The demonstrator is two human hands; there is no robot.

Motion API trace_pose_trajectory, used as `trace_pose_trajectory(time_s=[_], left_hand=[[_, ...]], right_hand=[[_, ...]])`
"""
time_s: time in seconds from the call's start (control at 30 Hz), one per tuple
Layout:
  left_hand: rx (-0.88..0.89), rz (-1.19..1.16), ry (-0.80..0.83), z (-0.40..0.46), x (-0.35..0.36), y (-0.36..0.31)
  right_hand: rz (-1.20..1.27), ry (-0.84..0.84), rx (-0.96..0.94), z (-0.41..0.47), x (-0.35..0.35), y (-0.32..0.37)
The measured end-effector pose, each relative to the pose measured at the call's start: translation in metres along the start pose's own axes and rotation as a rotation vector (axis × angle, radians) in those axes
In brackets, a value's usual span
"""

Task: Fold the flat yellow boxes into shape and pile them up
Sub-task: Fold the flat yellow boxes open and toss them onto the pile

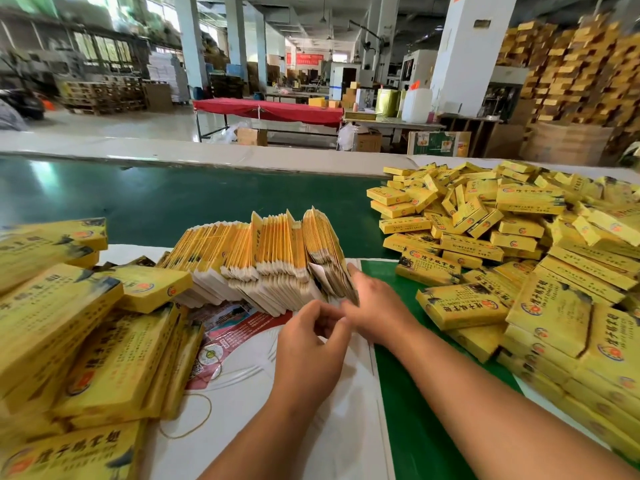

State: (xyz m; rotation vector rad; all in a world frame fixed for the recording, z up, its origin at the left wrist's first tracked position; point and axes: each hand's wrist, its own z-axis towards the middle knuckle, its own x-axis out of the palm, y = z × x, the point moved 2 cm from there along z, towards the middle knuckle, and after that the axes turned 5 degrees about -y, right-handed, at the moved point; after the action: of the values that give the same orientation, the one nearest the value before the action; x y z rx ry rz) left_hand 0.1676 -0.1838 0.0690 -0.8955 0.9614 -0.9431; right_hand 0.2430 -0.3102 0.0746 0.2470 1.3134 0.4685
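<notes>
Open green belt [156, 202] beyond upright flat boxes [263, 258], folded piles left [86, 341] and right [554, 271] (crowding both flanks)

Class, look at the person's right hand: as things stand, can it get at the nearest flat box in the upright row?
Probably yes. The right hand already has its fingers on the near end of the row of flat boxes, and nothing lies between them.

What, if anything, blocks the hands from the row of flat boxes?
Nothing visible. The right hand already touches the row of flat boxes at its right end; the left hand sits just below it, nothing between.
</notes>
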Motion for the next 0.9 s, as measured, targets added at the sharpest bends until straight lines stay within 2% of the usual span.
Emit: trace_pose_trajectory(time_s=[0.17,0.27,0.33,0.47,0.53,0.7,0.9], left_hand=[[-0.012,-0.019,-0.017,0.001,0.001,0.001],[-0.025,-0.027,-0.029,0.002,0.002,0.001],[-0.032,-0.028,-0.031,0.002,0.002,0.002],[-0.030,-0.039,-0.038,0.003,0.001,0.001],[-0.039,-0.051,-0.033,0.003,0.000,0.001],[-0.070,-0.065,-0.013,0.003,0.001,0.003],[-0.093,-0.069,-0.008,0.003,-0.001,0.002]], right_hand=[[-0.069,-0.263,-0.121,0.005,0.004,-0.009],[-0.125,-0.343,-0.146,0.001,-0.004,-0.015],[-0.142,-0.332,-0.165,-0.001,-0.009,-0.017],[-0.206,-0.166,-0.214,-0.006,-0.010,-0.013],[-0.227,-0.149,-0.244,-0.011,-0.013,-0.012],[-0.130,-0.478,-0.303,-0.024,-0.034,-0.017],[-0.028,-0.665,-0.235,-0.028,-0.048,-0.019]])
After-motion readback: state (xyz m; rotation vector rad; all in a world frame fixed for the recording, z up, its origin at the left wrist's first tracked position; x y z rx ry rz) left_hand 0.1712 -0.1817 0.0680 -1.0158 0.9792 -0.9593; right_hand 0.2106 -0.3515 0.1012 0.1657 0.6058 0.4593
